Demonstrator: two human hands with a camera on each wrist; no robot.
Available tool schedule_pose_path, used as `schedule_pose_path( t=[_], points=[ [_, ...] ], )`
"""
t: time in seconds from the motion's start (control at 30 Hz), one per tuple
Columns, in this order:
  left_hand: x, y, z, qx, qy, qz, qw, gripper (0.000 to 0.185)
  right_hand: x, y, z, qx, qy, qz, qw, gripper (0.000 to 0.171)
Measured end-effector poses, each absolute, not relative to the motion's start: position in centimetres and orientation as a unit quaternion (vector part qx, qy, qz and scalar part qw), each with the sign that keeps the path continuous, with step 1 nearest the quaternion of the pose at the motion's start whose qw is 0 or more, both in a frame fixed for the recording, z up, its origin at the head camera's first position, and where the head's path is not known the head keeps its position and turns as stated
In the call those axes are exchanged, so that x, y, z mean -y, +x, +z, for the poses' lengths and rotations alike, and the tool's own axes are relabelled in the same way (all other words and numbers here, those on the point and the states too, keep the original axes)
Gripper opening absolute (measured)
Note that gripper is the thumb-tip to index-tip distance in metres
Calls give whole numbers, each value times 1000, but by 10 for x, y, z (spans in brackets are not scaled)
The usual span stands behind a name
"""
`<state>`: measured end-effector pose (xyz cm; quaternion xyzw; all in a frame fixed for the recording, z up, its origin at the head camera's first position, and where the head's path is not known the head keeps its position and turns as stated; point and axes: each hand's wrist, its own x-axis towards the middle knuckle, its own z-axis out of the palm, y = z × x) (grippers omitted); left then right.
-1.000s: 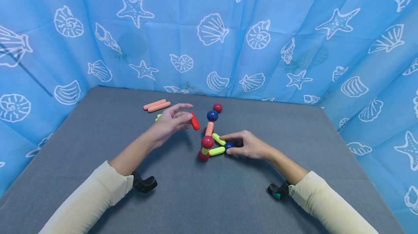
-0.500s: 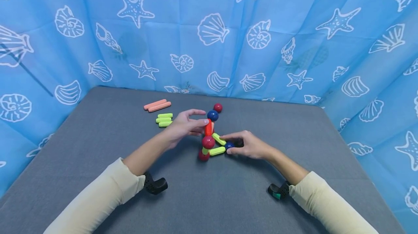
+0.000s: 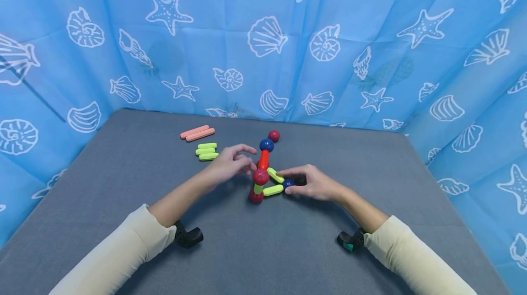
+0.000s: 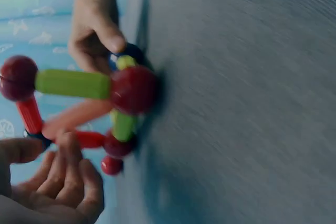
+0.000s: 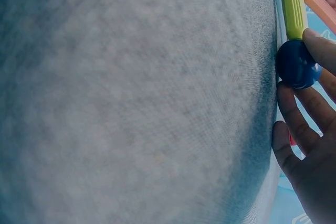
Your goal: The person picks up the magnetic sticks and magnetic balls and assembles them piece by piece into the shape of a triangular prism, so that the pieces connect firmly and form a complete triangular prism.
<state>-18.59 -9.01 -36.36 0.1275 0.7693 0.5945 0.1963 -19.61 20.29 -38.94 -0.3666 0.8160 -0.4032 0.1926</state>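
Observation:
A frame of rods and balls stands on the table. Its bright red rod (image 3: 264, 159) joins an upper red ball (image 3: 260, 177) to a raised blue ball (image 3: 266, 145). A green rod (image 4: 72, 83) runs from the upper red ball down to a lower red ball (image 3: 256, 196), and an orange rod (image 4: 79, 116) slants across. My left hand (image 3: 228, 164) is just left of the red rod, fingers loosely bent and holding nothing. At the frame's right corner my right hand (image 3: 314, 183) pinches another blue ball (image 5: 297, 64) between thumb and fingers, where two green rods meet.
Two orange rods (image 3: 200, 135) lie at the back left of the grey table (image 3: 263, 249), with three green rods (image 3: 207, 151) in front of them. A loose red ball (image 3: 274, 136) sits behind the frame. A blue seashell curtain (image 3: 230, 48) closes off the back.
My left hand carried the red rod right to the frame, set it between the upper red ball and raised blue ball, then let go and drew slightly left. The right hand has stayed put.

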Motion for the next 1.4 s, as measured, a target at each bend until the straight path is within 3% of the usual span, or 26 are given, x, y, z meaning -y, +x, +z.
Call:
schedule_pose_path(
  t=[0.23, 0.4, 0.83, 1.27, 1.4],
  points=[
    [94, -168, -384, -808, 227, 491, 232, 76, -202, -195, -387, -823, -368, -392, 183, 48],
    [86, -163, -389, -829, 236, 466, 198, 90, -200, -193, -384, -830, -370, -378, 175, 49],
    [98, -187, -389, -853, 235, 447, 132, 73, -201, -182, -379, -831, -373, -370, 184, 45],
    [104, -211, -394, -860, 242, 438, 98, 65, -194, -174, -378, -801, -398, -372, 247, 55],
    [105, -215, -395, -864, 249, 428, 96, 65, -196, -180, -379, -811, -380, -386, 221, 43]
  ],
)
